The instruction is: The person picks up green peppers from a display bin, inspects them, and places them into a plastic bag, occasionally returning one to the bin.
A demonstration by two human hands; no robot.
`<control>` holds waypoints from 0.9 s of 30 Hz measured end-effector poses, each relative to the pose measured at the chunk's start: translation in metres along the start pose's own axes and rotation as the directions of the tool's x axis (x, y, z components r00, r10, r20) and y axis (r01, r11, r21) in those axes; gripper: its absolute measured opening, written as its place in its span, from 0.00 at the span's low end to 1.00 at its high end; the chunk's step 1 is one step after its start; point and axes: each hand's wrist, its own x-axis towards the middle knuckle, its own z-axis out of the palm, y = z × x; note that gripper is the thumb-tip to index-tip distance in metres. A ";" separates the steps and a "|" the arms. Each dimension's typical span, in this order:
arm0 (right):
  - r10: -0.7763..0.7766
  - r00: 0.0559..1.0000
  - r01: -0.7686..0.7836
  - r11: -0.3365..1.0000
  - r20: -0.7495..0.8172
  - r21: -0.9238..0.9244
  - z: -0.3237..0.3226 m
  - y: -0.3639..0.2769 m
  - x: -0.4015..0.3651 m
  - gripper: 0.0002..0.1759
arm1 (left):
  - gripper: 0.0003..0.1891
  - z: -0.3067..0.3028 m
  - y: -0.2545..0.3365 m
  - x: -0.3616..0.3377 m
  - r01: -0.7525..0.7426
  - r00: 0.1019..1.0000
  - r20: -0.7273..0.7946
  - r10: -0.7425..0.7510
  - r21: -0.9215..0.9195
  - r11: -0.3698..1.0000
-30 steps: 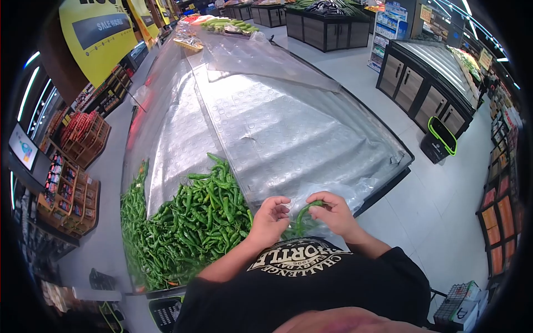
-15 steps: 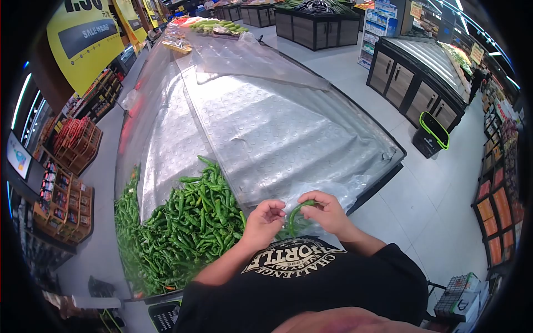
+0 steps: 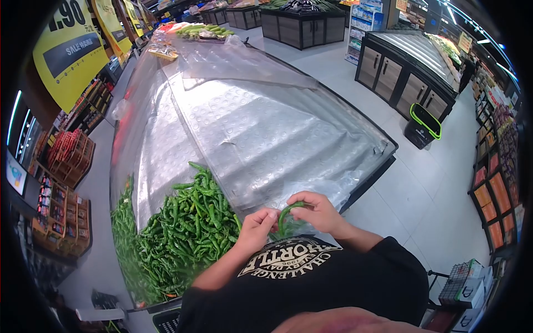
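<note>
A curved green chili pepper (image 3: 285,215) is pinched between the thumb and fingers of my right hand (image 3: 319,212). Just left of it, my left hand (image 3: 256,227) is closed with its fingertips together, close beside the pepper; what they hold, if anything, I cannot make out. Below and behind the hands lies a clear plastic bag (image 3: 338,187), partly hidden by my right hand. A large heap of green chili peppers (image 3: 189,222) covers the near left part of the display stand (image 3: 250,133), left of my left forearm.
Dimpled silver sheeting lines the stand, with other vegetables (image 3: 205,31) at its far end. A black basket with a green rim (image 3: 423,126) is on the floor at right. Yellow sale signs (image 3: 69,53) hang at left. Wooden shelves (image 3: 61,216) stand beyond the left aisle.
My left hand's fingers have closed together and come up to the pepper. My right hand still holds the pepper. The whole view has shifted slightly.
</note>
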 end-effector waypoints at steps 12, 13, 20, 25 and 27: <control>-0.029 0.998 0.028 0.999 -0.048 -0.032 -0.003 0.002 0.003 0.17 | 0.10 0.001 0.010 -0.006 0.075 0.979 0.194 -0.061 -0.066 0.995; -0.082 0.995 0.081 0.996 -0.059 -0.025 -0.001 0.000 0.005 0.18 | 0.10 0.001 0.010 -0.005 0.063 0.986 0.160 -0.052 -0.063 0.996; 0.015 0.994 -0.015 1.000 -0.112 0.004 -0.010 0.006 0.008 0.18 | 0.09 0.001 0.010 -0.006 0.039 0.997 0.065 -0.034 -0.080 0.996; 0.000 0.996 -0.011 0.994 -0.094 -0.113 -0.015 0.012 0.011 0.14 | 0.11 0.000 0.005 -0.004 0.033 0.996 0.084 -0.026 -0.087 0.996; 0.002 0.994 -0.015 0.993 -0.107 -0.120 -0.014 0.010 0.011 0.14 | 0.11 0.001 0.008 -0.004 0.037 0.998 0.061 -0.032 -0.078 0.996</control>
